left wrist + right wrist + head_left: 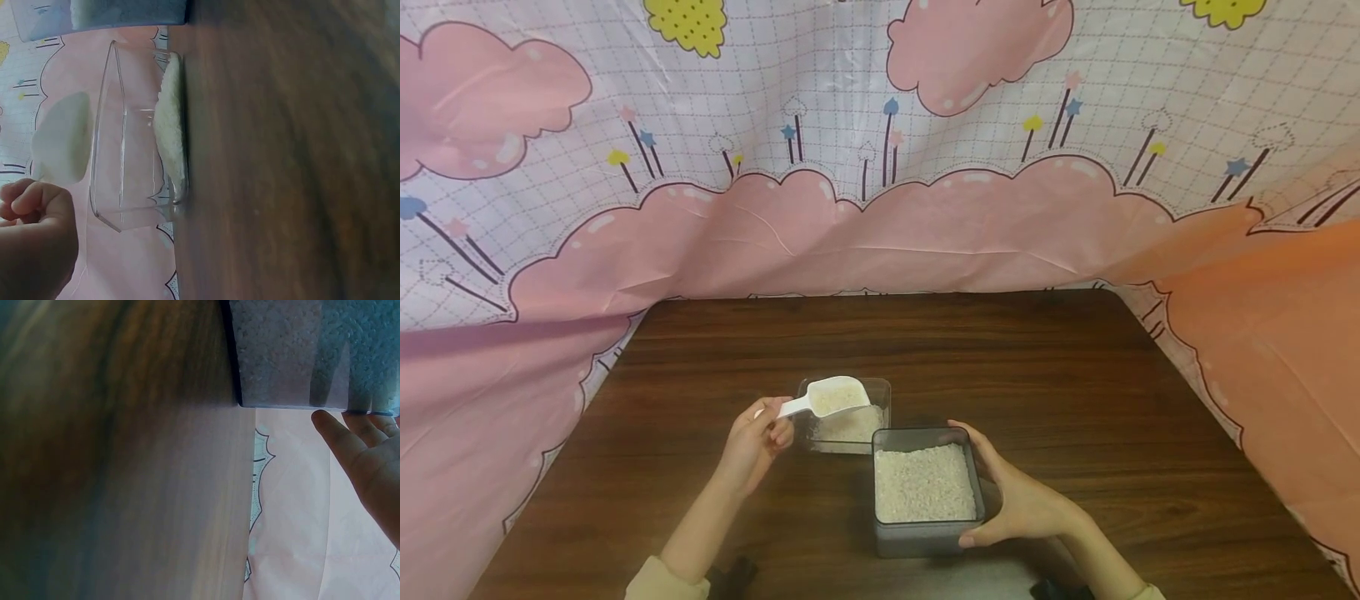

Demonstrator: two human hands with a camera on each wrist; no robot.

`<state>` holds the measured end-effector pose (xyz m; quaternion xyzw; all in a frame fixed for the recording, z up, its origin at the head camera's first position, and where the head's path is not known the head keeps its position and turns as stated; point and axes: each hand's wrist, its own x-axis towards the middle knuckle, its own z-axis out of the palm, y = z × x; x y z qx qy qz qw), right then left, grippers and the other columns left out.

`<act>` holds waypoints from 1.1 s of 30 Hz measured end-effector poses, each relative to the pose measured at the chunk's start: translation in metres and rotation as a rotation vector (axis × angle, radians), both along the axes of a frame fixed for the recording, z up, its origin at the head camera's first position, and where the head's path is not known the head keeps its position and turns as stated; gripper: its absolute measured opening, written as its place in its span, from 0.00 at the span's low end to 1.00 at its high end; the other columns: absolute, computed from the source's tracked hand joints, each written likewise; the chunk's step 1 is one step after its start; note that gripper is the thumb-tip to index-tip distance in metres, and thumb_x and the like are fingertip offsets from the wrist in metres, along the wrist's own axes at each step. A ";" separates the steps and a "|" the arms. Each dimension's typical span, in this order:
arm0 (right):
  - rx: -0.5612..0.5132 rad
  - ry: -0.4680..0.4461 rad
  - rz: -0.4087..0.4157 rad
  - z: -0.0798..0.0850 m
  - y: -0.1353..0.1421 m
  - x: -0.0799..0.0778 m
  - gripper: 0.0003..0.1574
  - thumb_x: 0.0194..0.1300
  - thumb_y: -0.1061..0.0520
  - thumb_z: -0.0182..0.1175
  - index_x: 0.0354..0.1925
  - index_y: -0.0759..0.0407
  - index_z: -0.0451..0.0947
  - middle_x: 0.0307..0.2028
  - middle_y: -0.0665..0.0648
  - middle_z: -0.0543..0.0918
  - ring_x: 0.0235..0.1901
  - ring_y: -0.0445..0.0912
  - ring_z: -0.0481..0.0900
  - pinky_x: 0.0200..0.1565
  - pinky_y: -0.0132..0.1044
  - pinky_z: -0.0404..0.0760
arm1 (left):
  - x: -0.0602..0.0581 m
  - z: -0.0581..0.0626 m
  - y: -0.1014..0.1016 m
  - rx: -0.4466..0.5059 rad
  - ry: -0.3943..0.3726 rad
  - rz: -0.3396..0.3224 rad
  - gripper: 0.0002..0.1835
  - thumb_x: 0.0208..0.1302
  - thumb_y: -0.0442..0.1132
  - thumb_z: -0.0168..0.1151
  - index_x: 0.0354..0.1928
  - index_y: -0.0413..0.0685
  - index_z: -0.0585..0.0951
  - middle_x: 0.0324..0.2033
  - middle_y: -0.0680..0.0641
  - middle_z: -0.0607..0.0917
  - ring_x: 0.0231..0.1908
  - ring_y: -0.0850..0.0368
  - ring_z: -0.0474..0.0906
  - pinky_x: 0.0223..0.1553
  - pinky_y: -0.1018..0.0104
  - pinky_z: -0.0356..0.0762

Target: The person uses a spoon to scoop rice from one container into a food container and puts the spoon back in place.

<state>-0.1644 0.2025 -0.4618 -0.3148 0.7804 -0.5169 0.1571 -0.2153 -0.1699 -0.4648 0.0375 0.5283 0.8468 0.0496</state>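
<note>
My left hand (752, 446) pinches the handle of a white scoop (795, 406) with rice in its bowl. The scoop is over a clear plastic box (886, 396) that has a heap of rice (169, 122) on its bottom. My right hand (1028, 502) holds a square grey see-through container (921, 542) by its right side, thumb at the near corner and fingers toward the far corner. Rice (925, 483) fills that container nearly to the rim. In the right wrist view, fingertips (322, 419) meet the container's wall.
Both boxes stand on a dark wooden table (715, 350), the grey one nearer me and to the right of the clear one. A patterned pink and white cloth (850, 237) hangs behind the table and along its sides.
</note>
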 end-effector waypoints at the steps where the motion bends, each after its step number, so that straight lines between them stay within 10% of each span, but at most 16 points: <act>1: -0.001 0.003 0.002 0.000 0.000 0.000 0.77 0.46 0.54 0.79 0.77 0.47 0.33 0.74 0.68 0.40 0.70 0.74 0.39 0.58 0.78 0.50 | -0.001 -0.001 0.000 -0.016 -0.016 0.011 0.09 0.78 0.34 0.40 0.44 0.38 0.70 0.18 0.54 0.65 0.18 0.65 0.61 0.24 0.74 0.59; 13: -0.015 0.024 0.012 0.000 0.000 -0.001 0.78 0.45 0.55 0.79 0.77 0.48 0.34 0.73 0.68 0.44 0.70 0.72 0.42 0.57 0.78 0.52 | -0.008 0.007 0.010 -0.453 -0.032 0.092 0.10 0.74 0.29 0.43 0.47 0.25 0.68 0.16 0.51 0.65 0.17 0.63 0.62 0.21 0.73 0.61; 33: -0.015 0.013 0.001 -0.001 0.000 -0.001 0.77 0.45 0.55 0.79 0.77 0.43 0.35 0.73 0.64 0.47 0.71 0.70 0.45 0.59 0.76 0.53 | 0.004 0.052 0.006 -1.213 0.296 -0.092 0.11 0.75 0.37 0.48 0.49 0.37 0.75 0.13 0.56 0.61 0.14 0.64 0.53 0.16 0.71 0.54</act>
